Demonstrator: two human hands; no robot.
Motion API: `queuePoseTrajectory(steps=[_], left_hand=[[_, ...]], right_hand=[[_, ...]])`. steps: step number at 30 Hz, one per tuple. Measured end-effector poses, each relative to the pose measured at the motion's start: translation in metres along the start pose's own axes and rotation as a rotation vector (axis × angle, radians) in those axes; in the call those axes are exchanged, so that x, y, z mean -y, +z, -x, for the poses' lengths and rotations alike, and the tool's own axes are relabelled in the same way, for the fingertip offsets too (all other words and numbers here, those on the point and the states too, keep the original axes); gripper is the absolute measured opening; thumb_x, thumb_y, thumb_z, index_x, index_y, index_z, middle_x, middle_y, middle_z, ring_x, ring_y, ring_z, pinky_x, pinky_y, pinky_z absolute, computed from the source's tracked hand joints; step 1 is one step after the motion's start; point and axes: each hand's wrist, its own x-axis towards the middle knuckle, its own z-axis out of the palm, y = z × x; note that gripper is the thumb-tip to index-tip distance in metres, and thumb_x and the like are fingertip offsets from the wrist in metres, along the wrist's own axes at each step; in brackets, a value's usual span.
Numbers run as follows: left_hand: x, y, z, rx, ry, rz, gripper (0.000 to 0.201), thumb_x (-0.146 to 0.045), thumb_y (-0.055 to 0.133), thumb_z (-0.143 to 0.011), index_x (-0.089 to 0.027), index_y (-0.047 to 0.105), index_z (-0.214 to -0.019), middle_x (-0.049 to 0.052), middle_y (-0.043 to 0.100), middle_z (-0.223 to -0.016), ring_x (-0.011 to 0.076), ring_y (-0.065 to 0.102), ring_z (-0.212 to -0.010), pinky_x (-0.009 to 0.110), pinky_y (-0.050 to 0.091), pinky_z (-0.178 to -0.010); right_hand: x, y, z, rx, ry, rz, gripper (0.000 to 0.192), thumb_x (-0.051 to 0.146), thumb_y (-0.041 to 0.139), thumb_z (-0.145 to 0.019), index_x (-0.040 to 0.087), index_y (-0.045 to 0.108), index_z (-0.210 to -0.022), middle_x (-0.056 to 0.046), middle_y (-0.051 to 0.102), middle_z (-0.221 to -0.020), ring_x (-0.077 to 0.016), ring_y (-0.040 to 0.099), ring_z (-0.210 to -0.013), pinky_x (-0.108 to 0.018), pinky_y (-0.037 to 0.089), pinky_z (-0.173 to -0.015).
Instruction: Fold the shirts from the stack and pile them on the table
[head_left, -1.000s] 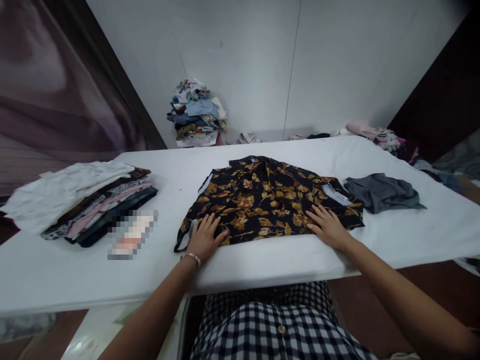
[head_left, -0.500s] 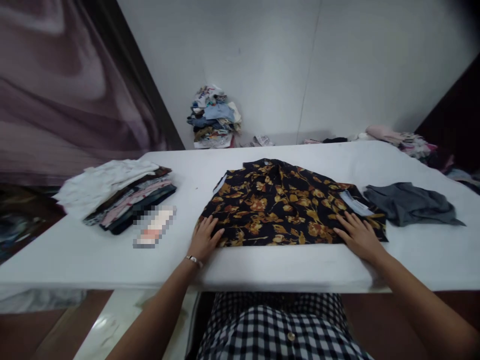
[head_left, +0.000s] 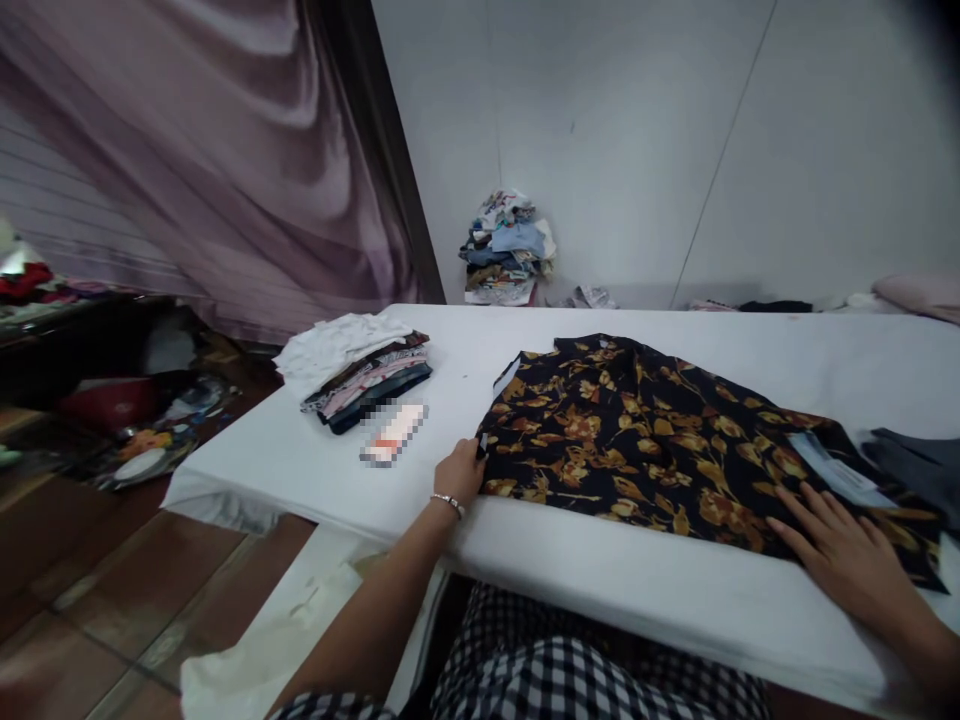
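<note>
The floral top point(head_left: 645, 440), spread at the near edge of the white-covered surface point(head_left: 300, 465), looks light, limp and perhaps slippery, best taken by its edges or corners. The left grip point(head_left: 460, 470) curls closed, apparently pinching its left edge; the right grip point(head_left: 836, 545) lies open on its right side. Beyond are a clothes pile point(head_left: 356, 368), curtain point(head_left: 255, 130) and grey wall point(head_left: 600, 170).

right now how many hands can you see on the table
2: the left hand, closed on the left edge of the floral garment, and the right hand, spread over its near right part. No other hand shows.
</note>
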Motion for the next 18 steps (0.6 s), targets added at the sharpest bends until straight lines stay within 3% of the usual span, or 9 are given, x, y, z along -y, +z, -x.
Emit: queuePoseTrajectory(steps=[3, 7, 9, 12, 15, 18], left_hand=[[0.01, -0.003, -0.007, 0.0, -0.026, 0.03, 0.029, -0.034, 0.045, -0.091, -0.024, 0.058, -0.115, 0.007, 0.064, -0.114, 0.0209, 0.063, -0.099, 0.03, 0.047, -0.077], [0.028, -0.01, -0.017, -0.077, -0.079, 0.001, 0.039, -0.037, 0.043, -0.09, -0.018, 0.056, -0.122, 0.013, 0.061, -0.12, 0.0266, 0.062, -0.101, 0.036, 0.05, -0.077], [0.025, -0.015, -0.021, -0.21, 0.02, 0.009, 0.041, -0.036, 0.041, -0.09, -0.015, 0.057, -0.121, 0.016, 0.06, -0.121, 0.0288, 0.06, -0.106, 0.04, 0.049, -0.085], [-0.001, -0.018, -0.022, -0.355, 0.306, 0.08, 0.043, -0.039, 0.041, -0.091, -0.015, 0.058, -0.122, 0.015, 0.057, -0.13, 0.0274, 0.052, -0.12, 0.041, 0.04, -0.102], [-0.03, -0.008, -0.019, -0.251, 0.569, 0.078, 0.051, -0.047, 0.042, -0.09, -0.019, 0.053, -0.131, 0.011, 0.046, -0.144, 0.0266, 0.038, -0.135, 0.046, 0.03, -0.111], [-0.041, 0.015, -0.021, -0.072, 0.604, 0.016, 0.058, -0.053, 0.044, -0.089, -0.021, 0.049, -0.136, 0.011, 0.04, -0.148, 0.0286, 0.031, -0.139, 0.052, 0.026, -0.111]], right_hand=[[0.003, 0.001, -0.002, 0.04, 0.008, 0.062, 0.051, 0.044, 0.029, -0.082, 0.029, 0.069, -0.109, -0.008, 0.052, -0.138, -0.0375, 0.03, -0.137, -0.064, 0.023, -0.105], [0.015, -0.005, -0.006, 0.09, 0.113, 0.1, 0.06, 0.051, 0.026, -0.086, 0.024, 0.057, -0.129, -0.01, 0.043, -0.146, -0.0331, 0.031, -0.138, -0.057, 0.029, -0.106], [0.021, -0.011, -0.01, 0.104, 0.154, 0.102, 0.062, 0.052, 0.027, -0.086, 0.023, 0.052, -0.134, -0.01, 0.04, -0.147, -0.0317, 0.032, -0.138, -0.054, 0.03, -0.107], [0.032, -0.026, -0.019, 0.134, 0.219, 0.092, 0.062, 0.052, 0.028, -0.088, 0.024, 0.046, -0.14, -0.011, 0.038, -0.148, -0.0311, 0.031, -0.138, -0.055, 0.029, -0.107], [0.046, -0.04, -0.031, 0.104, 0.223, 0.085, 0.062, 0.055, 0.028, -0.091, 0.024, 0.041, -0.143, -0.009, 0.031, -0.152, -0.0307, 0.025, -0.141, -0.055, 0.025, -0.109], [0.056, -0.047, -0.041, 0.065, 0.164, 0.072, 0.062, 0.055, 0.029, -0.092, 0.025, 0.036, -0.146, -0.008, 0.024, -0.155, -0.0286, 0.019, -0.143, -0.053, 0.021, -0.112]])
